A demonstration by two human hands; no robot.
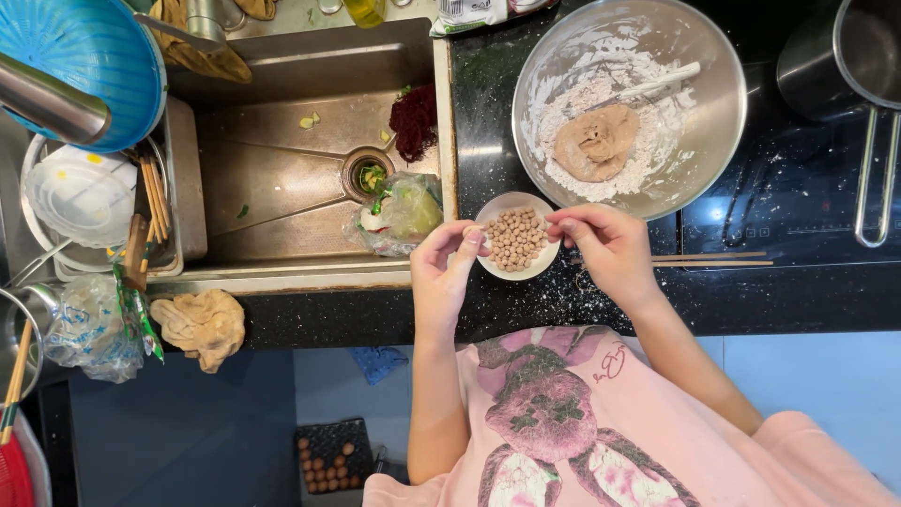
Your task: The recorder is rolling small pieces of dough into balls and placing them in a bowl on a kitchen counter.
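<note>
Centre of the frame: I am working over a small white bowl [488, 214] heaped with little tan balls [514, 238], sitting on the dark speckled counter [582, 300] just right of the sink [282, 141]. My left hand [441, 272] is curling at the bowl's left rim, thumb and forefinger pressed together; whether a ball is between them I cannot tell. My right hand [610, 246] is sitting at the right rim, fingertips pinching close over the pile, possibly on one ball, too small to confirm. The balls are looking light, soft and floury, probably easy to squash or stick together, so I judge a gentle fingertip pinch, one at a time, suits them. Upper right of centre, a big steel bowl [713, 56] is holding flour and a brown dough lump [596, 143]. Chopsticks [713, 258] are lying right of my hand.
</note>
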